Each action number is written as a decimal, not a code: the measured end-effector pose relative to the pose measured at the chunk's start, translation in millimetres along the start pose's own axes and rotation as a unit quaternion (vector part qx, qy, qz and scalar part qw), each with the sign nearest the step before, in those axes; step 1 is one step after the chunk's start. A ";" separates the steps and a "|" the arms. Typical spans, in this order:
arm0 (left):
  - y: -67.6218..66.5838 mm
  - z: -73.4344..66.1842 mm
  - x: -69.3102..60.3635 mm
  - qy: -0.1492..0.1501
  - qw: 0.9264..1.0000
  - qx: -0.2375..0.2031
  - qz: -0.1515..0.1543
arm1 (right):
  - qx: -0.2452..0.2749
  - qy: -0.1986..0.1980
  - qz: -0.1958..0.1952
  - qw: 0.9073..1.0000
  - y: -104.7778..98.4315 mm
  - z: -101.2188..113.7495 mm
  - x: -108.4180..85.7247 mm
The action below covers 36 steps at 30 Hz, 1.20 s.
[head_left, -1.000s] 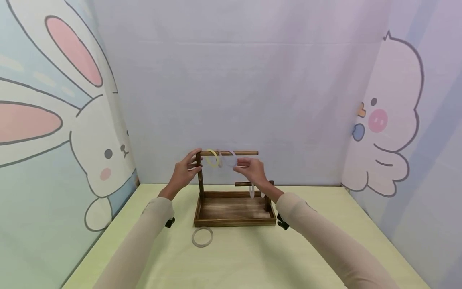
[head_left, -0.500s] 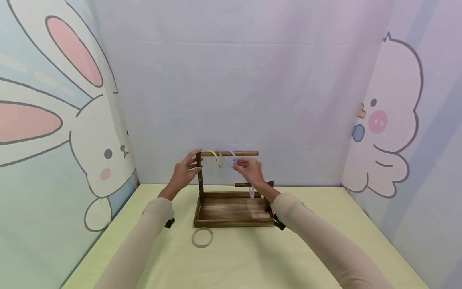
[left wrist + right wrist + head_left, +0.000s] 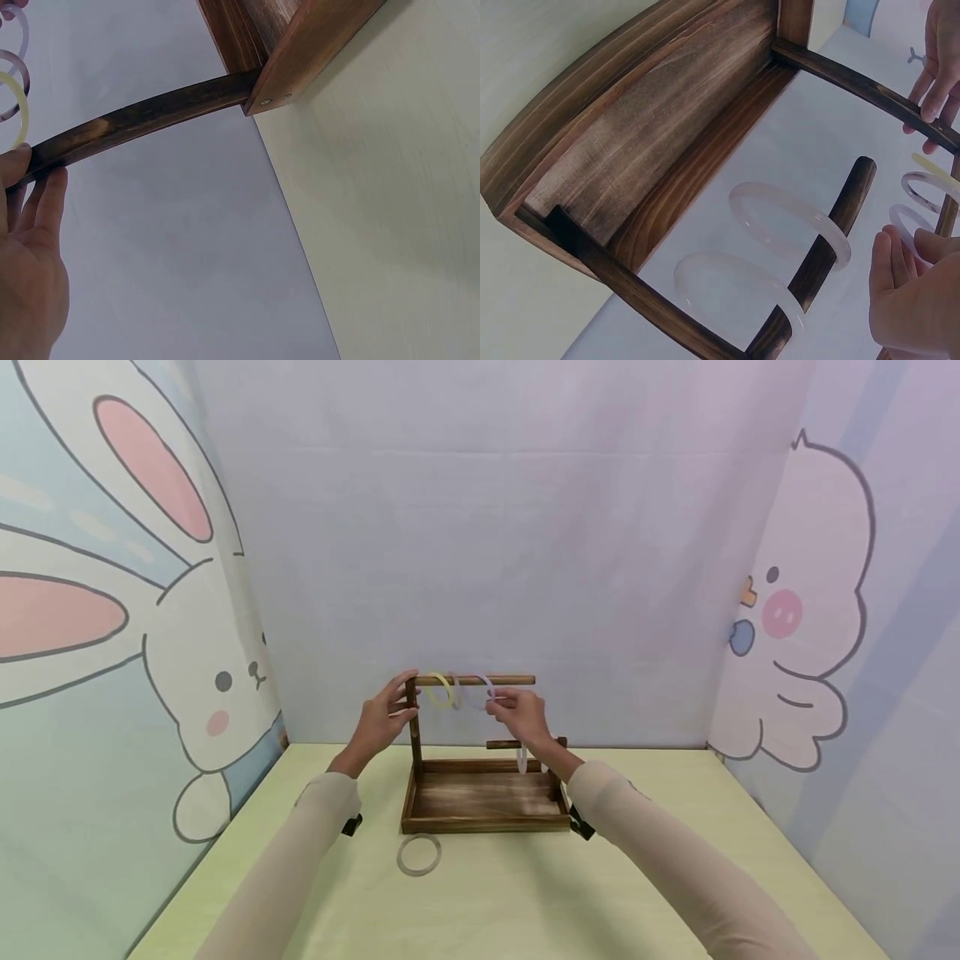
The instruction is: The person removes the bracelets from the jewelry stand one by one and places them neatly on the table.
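Observation:
My left hand (image 3: 381, 718) grips the top of the tall left post (image 3: 142, 120) of a dark wooden stand, thumb and fingers on either side of it. From that post a long upper bar (image 3: 513, 679) runs right, bearing a yellow ring (image 3: 440, 692), a purplish marbled ring (image 3: 922, 190) and a lilac ring (image 3: 489, 683). The lilac ring's lower right edge is pinched between the thumb and fingers of my right hand (image 3: 522, 717). Two pale translucent rings, a pinkish ring (image 3: 765, 187) and a whitish ring (image 3: 705, 259), hang on the lower bar (image 3: 855, 187).
A grey ring (image 3: 419, 872) lies flat on the pale yellow table (image 3: 480, 902), before the stand's tray (image 3: 480, 825). Fabric walls stand behind and at both sides, with a rabbit picture (image 3: 195, 668) left and a chick picture (image 3: 817, 543) right.
Both hands stay in nearly the same place. Between the earlier frames and now, the lilac ring and the right hand's fingers have shifted only slightly.

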<state>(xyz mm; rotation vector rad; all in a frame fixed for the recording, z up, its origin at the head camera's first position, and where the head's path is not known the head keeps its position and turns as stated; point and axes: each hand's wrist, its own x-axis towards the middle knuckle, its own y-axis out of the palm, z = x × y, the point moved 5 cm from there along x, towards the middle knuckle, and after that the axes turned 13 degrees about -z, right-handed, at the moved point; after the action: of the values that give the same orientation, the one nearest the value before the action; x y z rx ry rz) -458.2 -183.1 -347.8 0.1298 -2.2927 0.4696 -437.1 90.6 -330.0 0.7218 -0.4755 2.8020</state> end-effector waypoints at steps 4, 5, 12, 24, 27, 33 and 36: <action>-0.4 -1.9 -1.2 0.003 1.000 -0.007 -0.001 | 0.000 0.002 0.000 1.000 -1.9 -1.8 -0.9; -0.7 -2.0 -1.3 0.002 1.000 -0.008 -0.001 | 0.000 0.002 -0.001 1.000 -2.5 -2.3 -0.8; -2.0 -0.1 -0.7 -0.008 1.000 -0.005 -0.003 | -0.003 -0.001 0.001 1.000 -8.0 -4.0 0.8; -0.7 -0.8 0.5 -0.009 1.000 -0.009 -0.001 | 0.017 0.005 0.006 1.000 -18.1 -0.3 -1.1; -0.7 -2.3 0.4 -0.002 1.000 -0.011 -0.003 | 0.010 0.000 0.002 1.000 -21.2 0.8 -1.8; -1.0 -3.3 -0.1 0.019 1.000 -0.012 -0.008 | -0.020 -0.012 -0.005 1.000 -27.7 -1.9 -1.0; -1.2 -3.0 -0.5 0.019 1.000 -0.012 -0.008 | -0.029 -0.010 -0.008 1.000 -30.9 -4.8 0.0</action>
<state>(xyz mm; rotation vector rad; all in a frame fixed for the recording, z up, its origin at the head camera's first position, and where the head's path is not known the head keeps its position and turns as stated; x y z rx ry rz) -455.5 -183.1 -345.9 0.1264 -2.2569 0.4328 -430.7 121.0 -326.1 0.7393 -0.5490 2.7569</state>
